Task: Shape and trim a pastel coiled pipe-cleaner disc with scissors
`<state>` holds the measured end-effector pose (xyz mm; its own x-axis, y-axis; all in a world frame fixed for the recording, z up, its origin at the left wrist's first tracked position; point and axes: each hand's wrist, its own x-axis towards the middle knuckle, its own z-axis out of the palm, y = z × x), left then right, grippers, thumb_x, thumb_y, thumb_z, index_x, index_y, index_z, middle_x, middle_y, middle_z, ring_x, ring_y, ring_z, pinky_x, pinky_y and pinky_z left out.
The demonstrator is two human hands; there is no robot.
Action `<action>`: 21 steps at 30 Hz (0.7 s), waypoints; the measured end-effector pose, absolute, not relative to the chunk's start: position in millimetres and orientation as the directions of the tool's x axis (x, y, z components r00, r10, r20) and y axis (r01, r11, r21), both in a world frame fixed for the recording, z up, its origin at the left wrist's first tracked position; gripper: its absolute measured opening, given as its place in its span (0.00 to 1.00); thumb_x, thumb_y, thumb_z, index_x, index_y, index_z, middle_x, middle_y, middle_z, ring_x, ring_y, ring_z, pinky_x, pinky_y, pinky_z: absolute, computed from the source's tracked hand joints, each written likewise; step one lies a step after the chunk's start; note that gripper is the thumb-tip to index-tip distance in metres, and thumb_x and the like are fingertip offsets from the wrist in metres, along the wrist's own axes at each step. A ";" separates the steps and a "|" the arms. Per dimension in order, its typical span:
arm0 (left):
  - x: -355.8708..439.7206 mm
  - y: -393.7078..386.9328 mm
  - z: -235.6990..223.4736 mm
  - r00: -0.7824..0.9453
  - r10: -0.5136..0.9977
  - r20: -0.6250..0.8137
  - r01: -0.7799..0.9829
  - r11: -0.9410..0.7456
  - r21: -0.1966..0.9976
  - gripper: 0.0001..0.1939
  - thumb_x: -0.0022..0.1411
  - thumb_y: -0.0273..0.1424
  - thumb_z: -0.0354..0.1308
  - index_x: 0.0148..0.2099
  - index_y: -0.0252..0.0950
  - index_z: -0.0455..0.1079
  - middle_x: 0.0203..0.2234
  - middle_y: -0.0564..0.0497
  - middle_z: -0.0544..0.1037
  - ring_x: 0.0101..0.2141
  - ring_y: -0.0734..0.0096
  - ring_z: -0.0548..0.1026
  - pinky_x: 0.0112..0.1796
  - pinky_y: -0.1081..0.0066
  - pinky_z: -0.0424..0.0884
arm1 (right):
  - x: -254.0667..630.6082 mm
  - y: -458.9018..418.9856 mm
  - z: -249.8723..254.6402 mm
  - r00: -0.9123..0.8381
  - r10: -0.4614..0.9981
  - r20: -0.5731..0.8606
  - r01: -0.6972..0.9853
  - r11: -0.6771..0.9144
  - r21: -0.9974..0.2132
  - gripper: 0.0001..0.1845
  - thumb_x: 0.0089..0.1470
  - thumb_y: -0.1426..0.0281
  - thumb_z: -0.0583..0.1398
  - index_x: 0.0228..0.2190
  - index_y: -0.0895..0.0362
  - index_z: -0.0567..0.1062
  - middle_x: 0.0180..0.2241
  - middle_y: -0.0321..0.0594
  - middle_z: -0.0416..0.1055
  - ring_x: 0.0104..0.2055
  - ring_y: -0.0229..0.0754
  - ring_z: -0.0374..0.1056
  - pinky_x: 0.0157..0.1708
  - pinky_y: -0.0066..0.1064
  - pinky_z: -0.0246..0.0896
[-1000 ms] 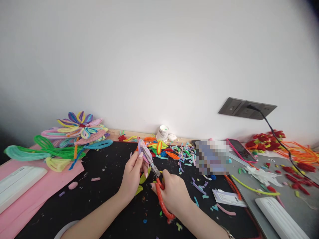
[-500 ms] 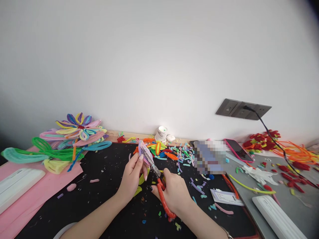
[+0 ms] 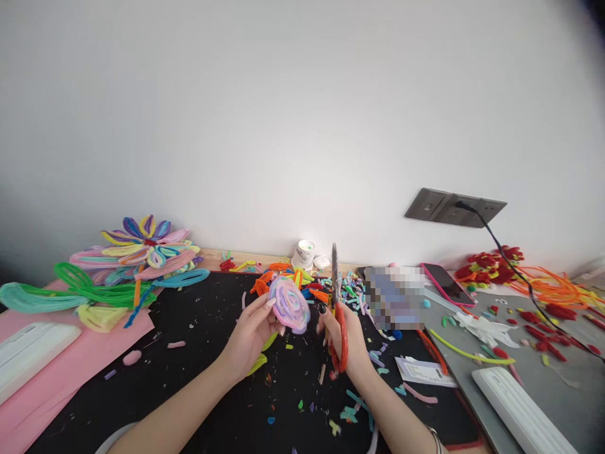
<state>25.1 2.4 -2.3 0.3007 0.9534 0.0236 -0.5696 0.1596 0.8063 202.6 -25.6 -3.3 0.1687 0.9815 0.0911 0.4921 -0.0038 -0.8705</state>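
Between the thumb and fingers of my left hand (image 3: 250, 334) is a round, coiled pipe-cleaner spiral (image 3: 290, 305) in pink, purple and pale blue, its flat face turned toward me. My right hand (image 3: 347, 337) grips scissors (image 3: 339, 334) by their red handles. The blades point upward and look closed, apart from the spiral on its right. Yellow-green pipe-cleaner petals (image 3: 258, 364) lie beneath my left hand, partly hidden by it. Behind the spiral are orange pipe-cleaner loops (image 3: 265, 282) and many small cut bits (image 3: 347, 289).
A large multicoloured pipe-cleaner flower (image 3: 150, 243) with green leaves lies at left on pink paper (image 3: 94, 378). A white paper cup (image 3: 305, 253) stands by the wall. At right are a pink-edged phone (image 3: 448, 285), red pieces and a white case (image 3: 515, 410). A black cord (image 3: 503, 252) hangs from the socket.
The scissors have moved away from the spiral to the right and swung upright. My left hand has turned the spiral from edge-on to face me. More pale blue bits lie near my right wrist.
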 end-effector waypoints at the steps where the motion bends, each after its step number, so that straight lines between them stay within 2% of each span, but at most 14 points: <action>1: 25.3 2.0 -2.2 0.339 0.941 -0.001 -0.569 0.206 0.796 0.10 0.57 0.38 0.61 0.33 0.35 0.71 0.23 0.52 0.71 0.24 0.72 0.68 0.26 0.73 0.67 | 203.1 -22.9 -4.6 0.185 0.981 0.060 0.382 -0.015 -0.924 0.20 0.53 0.50 0.52 0.25 0.52 0.56 0.19 0.31 0.60 0.18 0.36 0.57 0.18 0.28 0.57; 3: 25.4 1.1 -2.5 0.412 0.911 -0.030 -0.531 0.267 0.805 0.10 0.56 0.38 0.60 0.35 0.36 0.72 0.25 0.50 0.72 0.26 0.70 0.70 0.27 0.71 0.69 | 202.6 -18.7 -7.3 0.184 0.982 0.050 0.180 0.016 -0.984 0.23 0.46 0.49 0.58 0.25 0.52 0.54 0.21 0.31 0.59 0.21 0.37 0.60 0.22 0.29 0.61; 6: 24.3 1.0 -3.7 0.443 0.896 -0.014 -0.455 0.238 0.858 0.15 0.58 0.44 0.56 0.33 0.37 0.70 0.23 0.50 0.72 0.24 0.68 0.70 0.26 0.70 0.69 | 202.0 -15.5 -9.8 0.202 0.974 0.102 0.063 0.091 -0.994 0.24 0.42 0.53 0.61 0.25 0.52 0.53 0.24 0.31 0.58 0.25 0.38 0.62 0.27 0.31 0.65; 9: 23.2 2.6 -4.9 0.392 0.920 0.005 -0.314 0.128 0.941 0.20 0.59 0.49 0.53 0.31 0.37 0.68 0.19 0.53 0.70 0.20 0.71 0.68 0.24 0.71 0.68 | 204.2 -15.1 -9.8 0.233 0.959 0.159 0.092 0.141 -0.986 0.22 0.43 0.56 0.62 0.25 0.52 0.54 0.24 0.32 0.58 0.25 0.38 0.61 0.26 0.31 0.64; 13: 22.5 3.8 -5.1 0.282 0.959 0.000 -0.073 0.021 0.997 0.17 0.57 0.45 0.59 0.30 0.36 0.67 0.18 0.56 0.69 0.19 0.72 0.68 0.22 0.73 0.66 | 204.8 -18.1 -6.9 0.194 0.962 0.190 0.183 0.154 -0.971 0.20 0.45 0.57 0.62 0.24 0.52 0.56 0.23 0.31 0.57 0.23 0.37 0.57 0.24 0.30 0.61; 18: 19.6 3.0 -4.2 0.177 0.980 0.090 0.001 -0.092 0.996 0.19 0.57 0.46 0.57 0.25 0.36 0.67 0.18 0.55 0.71 0.20 0.70 0.69 0.23 0.73 0.66 | 200.6 -21.7 -3.8 0.205 0.966 0.155 0.209 0.112 -0.971 0.19 0.47 0.56 0.60 0.24 0.52 0.56 0.21 0.30 0.57 0.22 0.37 0.57 0.23 0.31 0.60; 21: 18.5 2.7 -4.0 0.188 0.978 0.085 -0.012 -0.084 0.996 0.20 0.59 0.47 0.55 0.26 0.36 0.67 0.16 0.55 0.70 0.19 0.70 0.69 0.23 0.72 0.67 | 200.9 -21.5 -5.5 0.212 0.965 0.156 0.172 0.120 -0.978 0.19 0.47 0.56 0.60 0.25 0.52 0.56 0.22 0.30 0.56 0.21 0.36 0.56 0.22 0.31 0.60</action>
